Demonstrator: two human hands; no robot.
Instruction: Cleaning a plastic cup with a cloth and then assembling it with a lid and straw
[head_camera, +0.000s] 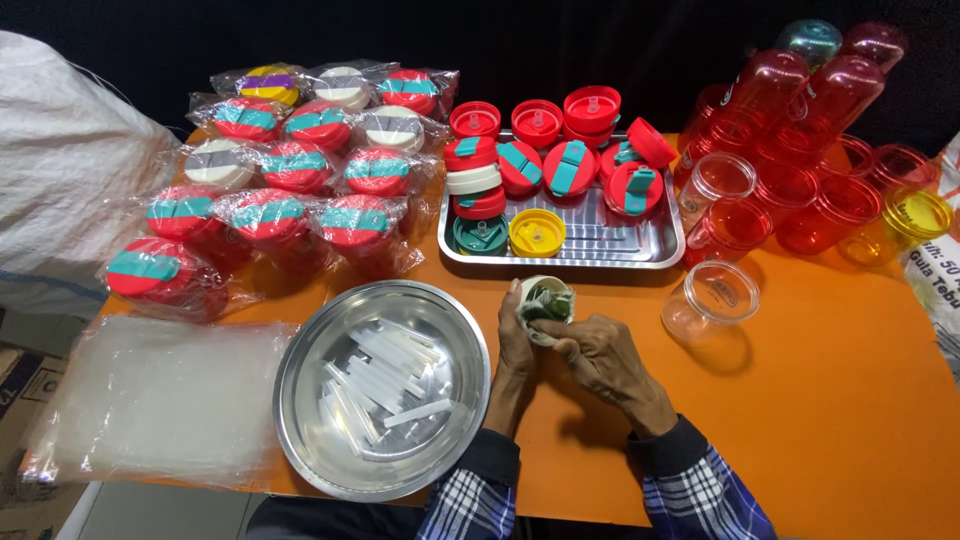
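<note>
Both hands (560, 335) around white-green lid (546, 300)

lid (545, 302) partly hidden within both hands (570, 340)

A small white lid (545, 300) with a green flap sits tilted, clasped between both hands above the orange table (820, 400).

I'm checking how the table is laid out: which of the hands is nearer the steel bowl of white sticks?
Left. The left hand sits just beside the steel bowl's right rim; the right hand is farther right. Both hold a small lid.
</note>
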